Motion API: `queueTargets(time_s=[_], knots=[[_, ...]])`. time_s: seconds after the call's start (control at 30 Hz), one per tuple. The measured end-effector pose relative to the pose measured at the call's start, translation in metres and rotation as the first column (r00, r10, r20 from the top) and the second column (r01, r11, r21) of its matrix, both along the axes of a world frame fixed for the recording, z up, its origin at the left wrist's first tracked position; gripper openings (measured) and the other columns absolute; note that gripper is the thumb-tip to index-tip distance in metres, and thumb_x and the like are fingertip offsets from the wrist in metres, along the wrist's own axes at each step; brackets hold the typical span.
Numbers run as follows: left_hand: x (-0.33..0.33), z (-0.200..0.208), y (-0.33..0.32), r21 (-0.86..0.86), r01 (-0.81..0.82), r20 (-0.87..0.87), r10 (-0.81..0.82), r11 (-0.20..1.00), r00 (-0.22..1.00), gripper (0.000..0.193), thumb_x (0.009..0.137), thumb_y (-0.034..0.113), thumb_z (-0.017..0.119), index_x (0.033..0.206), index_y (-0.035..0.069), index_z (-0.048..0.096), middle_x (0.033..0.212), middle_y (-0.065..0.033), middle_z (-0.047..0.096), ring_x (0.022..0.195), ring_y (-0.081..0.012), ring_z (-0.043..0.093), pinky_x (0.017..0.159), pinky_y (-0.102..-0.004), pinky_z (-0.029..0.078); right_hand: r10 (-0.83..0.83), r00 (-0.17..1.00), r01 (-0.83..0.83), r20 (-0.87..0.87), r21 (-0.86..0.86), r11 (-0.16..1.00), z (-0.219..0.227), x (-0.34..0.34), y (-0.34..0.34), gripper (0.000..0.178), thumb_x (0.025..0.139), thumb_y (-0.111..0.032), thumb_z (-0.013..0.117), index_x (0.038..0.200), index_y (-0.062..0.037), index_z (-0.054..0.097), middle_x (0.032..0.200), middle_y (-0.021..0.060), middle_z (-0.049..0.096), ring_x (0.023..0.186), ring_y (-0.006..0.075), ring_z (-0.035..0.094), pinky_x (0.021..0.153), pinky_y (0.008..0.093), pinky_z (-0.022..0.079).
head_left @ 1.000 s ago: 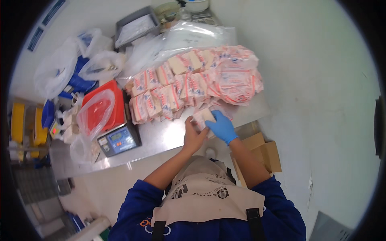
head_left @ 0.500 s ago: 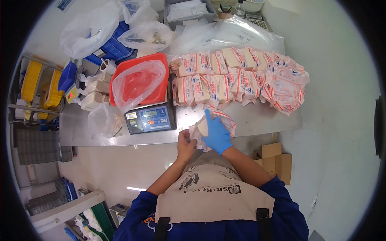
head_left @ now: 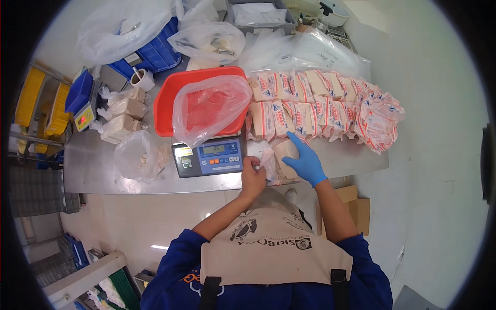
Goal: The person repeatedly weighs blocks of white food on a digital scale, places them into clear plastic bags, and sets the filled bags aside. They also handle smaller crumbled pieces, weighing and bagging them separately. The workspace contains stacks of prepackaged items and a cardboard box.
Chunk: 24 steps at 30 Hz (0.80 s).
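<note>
Fingers of the bare left hand point(head_left: 253, 175) pinch the open end of a clear bag point(head_left: 276, 164), while the gloved right hand point(head_left: 304, 160) lies spread flat on its pale block. Bag sits just right of the scale point(head_left: 209, 157); packet rows point(head_left: 320, 111) lie beyond.

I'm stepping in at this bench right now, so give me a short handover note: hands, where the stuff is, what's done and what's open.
Left hand, bare, pinches the edge of a clear bag at the table's near edge. Right hand, blue-gloved, lies on the pale block in that bag.
The scale beside them carries a bag-lined red tray.
Done: rows of sealed packets lie behind the hands.
Open: the bag in hand is not in the rows; tied pale bags sit left.
</note>
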<state>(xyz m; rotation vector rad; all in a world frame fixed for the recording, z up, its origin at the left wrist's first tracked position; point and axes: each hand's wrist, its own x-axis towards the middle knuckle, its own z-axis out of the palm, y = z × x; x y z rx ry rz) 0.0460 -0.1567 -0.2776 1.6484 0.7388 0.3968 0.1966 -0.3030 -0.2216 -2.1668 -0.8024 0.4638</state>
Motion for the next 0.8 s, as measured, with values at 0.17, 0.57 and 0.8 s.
queueTargets(time_s=[0.17,0.57,0.8], knots=[[-0.005,0.016,0.018,0.228,0.142,-0.018,-0.142,0.963,0.99,0.031,0.081,0.0,0.061,0.109,0.001,0.048,0.103,-0.0174,0.054,0.072,-0.0293,0.059,0.07,-0.0402,0.049,0.058,0.987,-0.072,-0.151,-0.094,0.993,0.027,0.0,-0.004,0.081,0.078,-0.02,0.076,0.151,-0.0169,0.042,0.141,0.0189,0.054,0.128,0.029,0.054,0.106,0.0392,0.044],[-0.042,0.178,0.076,0.455,0.303,-0.096,-0.292,0.837,0.952,0.048,0.082,0.015,0.074,0.126,0.007,0.058,0.131,-0.0199,0.051,0.079,-0.0263,0.067,0.066,-0.0332,0.056,0.147,0.665,-0.115,-0.732,0.094,0.989,0.119,0.038,0.015,0.069,0.085,-0.015,0.07,0.149,-0.0099,0.045,0.13,0.0105,0.061,0.11,0.017,0.062,0.092,0.0319,0.051],[-0.015,0.206,0.197,0.824,0.312,-0.351,-0.005,0.472,0.936,0.056,0.079,0.012,0.071,0.133,0.005,0.055,0.149,-0.0291,0.037,0.097,-0.0452,0.067,0.075,-0.0465,0.057,0.324,0.573,-0.268,-0.753,0.201,0.942,0.203,0.049,0.113,0.07,0.085,-0.025,0.075,0.144,-0.0028,0.047,0.124,0.0128,0.065,0.098,0.019,0.069,0.085,0.0318,0.056]])
